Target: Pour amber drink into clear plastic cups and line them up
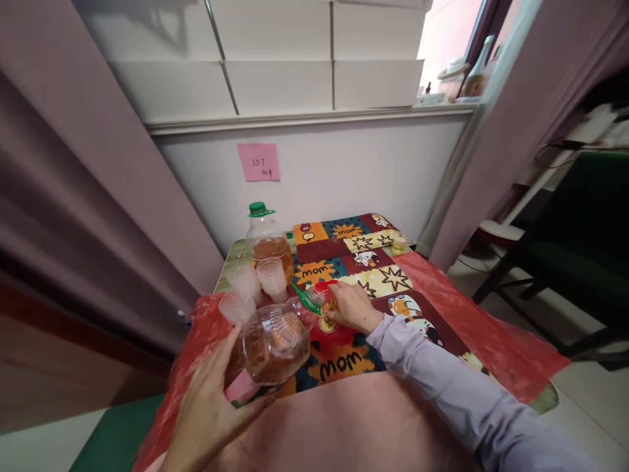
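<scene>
One clear plastic bottle [276, 347], part filled with amber liquid, lay tilted over the near part of the table, its green carry ring [308, 301] and neck toward the right. I had the left hand [209, 396] on it, thumb and fingers spread wide around the body, a pink label showing beneath. I had the right hand [354, 308] pinched narrow on one small clear cup [329, 307] with amber contents, partly hidden by the fingers; whether neck and cup touched, I could not tell. In the way beyond the tilted bottle: stacked clear plastic cups [272, 278], with more cups close on the left. Behind these: one upright bottle [272, 248] of amber liquid, green cap [260, 209] on. Beneath: one patterned mat [341, 367] lettered "MOM", and red plastic sheeting [457, 314] hanging at both sides. Far right corner of the mat: one small yellowish item, too small for me to identify. On the wall: one pink note [259, 162] marked 357. Right: one dark green chair [580, 229]. Windowsill: one glass bottle [477, 72].
</scene>
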The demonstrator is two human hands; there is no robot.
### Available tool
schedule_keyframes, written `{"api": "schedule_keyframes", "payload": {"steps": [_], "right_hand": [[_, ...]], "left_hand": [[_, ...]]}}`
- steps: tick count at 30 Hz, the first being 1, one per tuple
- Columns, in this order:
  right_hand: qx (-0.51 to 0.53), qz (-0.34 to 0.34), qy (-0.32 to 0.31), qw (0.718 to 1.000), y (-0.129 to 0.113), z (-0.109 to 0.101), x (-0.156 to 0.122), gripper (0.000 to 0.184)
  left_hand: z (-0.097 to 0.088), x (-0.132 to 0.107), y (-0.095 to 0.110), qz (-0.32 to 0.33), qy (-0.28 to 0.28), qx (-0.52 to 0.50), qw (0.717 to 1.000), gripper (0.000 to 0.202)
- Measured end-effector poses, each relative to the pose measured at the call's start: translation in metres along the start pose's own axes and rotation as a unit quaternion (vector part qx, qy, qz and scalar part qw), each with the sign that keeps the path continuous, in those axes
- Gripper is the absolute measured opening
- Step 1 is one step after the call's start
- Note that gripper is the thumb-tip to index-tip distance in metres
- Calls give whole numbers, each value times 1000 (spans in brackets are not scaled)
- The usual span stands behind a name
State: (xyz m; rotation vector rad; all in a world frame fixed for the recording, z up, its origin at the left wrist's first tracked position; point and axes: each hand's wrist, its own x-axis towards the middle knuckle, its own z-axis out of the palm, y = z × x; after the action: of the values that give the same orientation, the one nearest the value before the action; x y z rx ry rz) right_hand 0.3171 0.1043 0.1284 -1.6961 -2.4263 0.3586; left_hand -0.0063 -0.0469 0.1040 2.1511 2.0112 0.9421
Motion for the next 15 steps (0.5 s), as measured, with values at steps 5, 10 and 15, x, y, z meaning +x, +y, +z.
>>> {"api": "schedule_keyframes", "payload": {"steps": [5, 10, 15], "right_hand": [[15, 11, 15, 1000, -2, 1, 0, 48], [59, 0, 59, 997, 15, -7, 0, 53], [118, 34, 133, 983, 79, -37, 4, 46]], "left_hand": [[8, -6, -16, 25, 12, 9, 1000, 115], [2, -5, -22, 5, -13, 3, 1000, 115], [-3, -1, -21, 14, -9, 2, 1000, 116]]}}
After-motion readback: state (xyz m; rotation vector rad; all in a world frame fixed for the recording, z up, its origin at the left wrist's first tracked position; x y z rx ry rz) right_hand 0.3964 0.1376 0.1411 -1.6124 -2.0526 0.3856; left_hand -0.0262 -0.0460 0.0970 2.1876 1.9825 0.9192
